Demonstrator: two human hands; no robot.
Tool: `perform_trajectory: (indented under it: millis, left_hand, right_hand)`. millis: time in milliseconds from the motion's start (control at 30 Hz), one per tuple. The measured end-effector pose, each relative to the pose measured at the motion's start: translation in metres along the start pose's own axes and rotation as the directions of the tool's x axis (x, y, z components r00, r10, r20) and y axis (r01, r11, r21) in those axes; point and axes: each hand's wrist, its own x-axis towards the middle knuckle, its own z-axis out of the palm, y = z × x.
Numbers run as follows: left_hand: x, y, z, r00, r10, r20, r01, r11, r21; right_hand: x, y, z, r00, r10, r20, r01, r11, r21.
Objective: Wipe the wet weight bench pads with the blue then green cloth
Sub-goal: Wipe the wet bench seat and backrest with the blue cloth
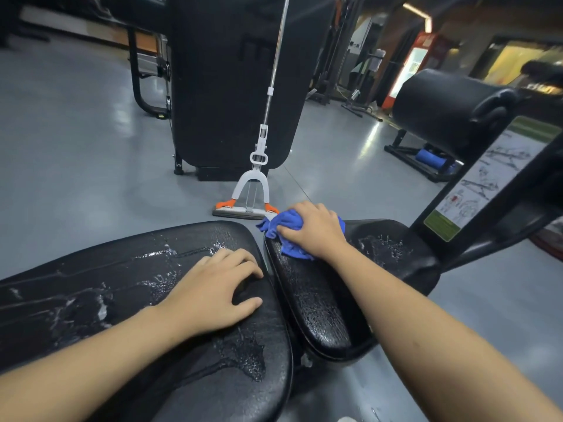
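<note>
Now right hand [313, 231] atop blue cloth [285, 228] on wet pad [316, 300]

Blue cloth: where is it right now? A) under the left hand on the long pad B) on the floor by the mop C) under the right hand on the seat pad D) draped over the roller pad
C: the right hand presses the blue cloth onto the far end of the seat pad.

Both forearms were bare to the frame edge, no sleeves, left hand [210, 295] and right hand [315, 231] ungloved, no rings or watch visible.
</note>
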Motion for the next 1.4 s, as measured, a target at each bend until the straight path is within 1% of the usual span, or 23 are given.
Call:
perform_trajectory:
  millis: [133, 200, 300, 400, 467, 567, 667, 833, 967, 1067, 1167, 1267, 1400]
  left_hand:
    - [-0.001, 0.011, 0.000, 0.999, 0.044, 0.005, -0.044, 0.999, 0.004]
    - [-0.003, 0.016, 0.001, 0.998, 0.068, 0.008, -0.069, 0.997, 0.025]
    - [-0.005, 0.021, 0.002, 0.994, 0.109, 0.017, -0.110, 0.992, 0.063]
    - [-0.006, 0.027, 0.003, 0.992, 0.129, 0.009, -0.129, 0.990, 0.059]
    - [-0.006, 0.027, 0.003, 0.991, 0.131, 0.015, -0.132, 0.989, 0.062]
    - [-0.005, 0.022, 0.002, 0.992, 0.122, 0.014, -0.122, 0.991, 0.055]
    - [-0.004, 0.019, 0.002, 0.993, 0.122, 0.005, -0.122, 0.991, 0.048]
    - [-0.001, 0.019, 0.005, 0.992, 0.125, -0.013, -0.124, 0.991, 0.052]
    - [-0.002, 0.020, 0.006, 0.992, 0.125, -0.015, -0.123, 0.991, 0.058]
    - [-0.004, 0.021, 0.006, 0.992, 0.121, -0.019, -0.120, 0.990, 0.068]
    - [-0.005, 0.022, 0.006, 0.993, 0.115, -0.010, -0.114, 0.991, 0.070]
    - [-0.005, 0.022, 0.006, 0.994, 0.105, -0.005, -0.104, 0.992, 0.065]
    - [-0.004, 0.021, 0.007, 0.995, 0.101, -0.002, -0.101, 0.993, 0.054]
  right_hand:
    - [-0.024, 0.006, -0.005, 0.999, -0.021, -0.029, 0.021, 1.000, -0.019]
    - [-0.049, 0.009, -0.008, 0.997, -0.049, -0.054, 0.049, 0.999, 0.010]
    - [-0.087, 0.015, -0.011, 0.986, -0.106, -0.130, 0.115, 0.991, 0.066]
    - [-0.102, 0.021, -0.011, 0.975, -0.133, -0.177, 0.149, 0.985, 0.081]
    - [-0.095, 0.022, -0.011, 0.978, -0.122, -0.168, 0.136, 0.988, 0.070]
    - [-0.070, 0.027, -0.012, 0.990, -0.070, -0.122, 0.076, 0.996, 0.050]
    - [-0.040, 0.036, -0.014, 0.997, -0.007, -0.078, 0.006, 1.000, -0.013]
    - [-0.026, 0.039, -0.013, 0.996, 0.043, -0.072, -0.046, 0.998, -0.035]
    - [-0.060, 0.032, -0.016, 0.995, 0.020, -0.095, -0.020, 1.000, -0.001]
    - [-0.100, 0.026, -0.018, 0.987, -0.059, -0.151, 0.065, 0.997, 0.037]
    - [-0.124, 0.027, -0.018, 0.980, -0.106, -0.166, 0.119, 0.991, 0.067]
    - [-0.118, 0.029, -0.018, 0.981, -0.099, -0.166, 0.109, 0.993, 0.055]
    - [-0.088, 0.037, -0.017, 0.989, -0.043, -0.139, 0.048, 0.998, 0.035]
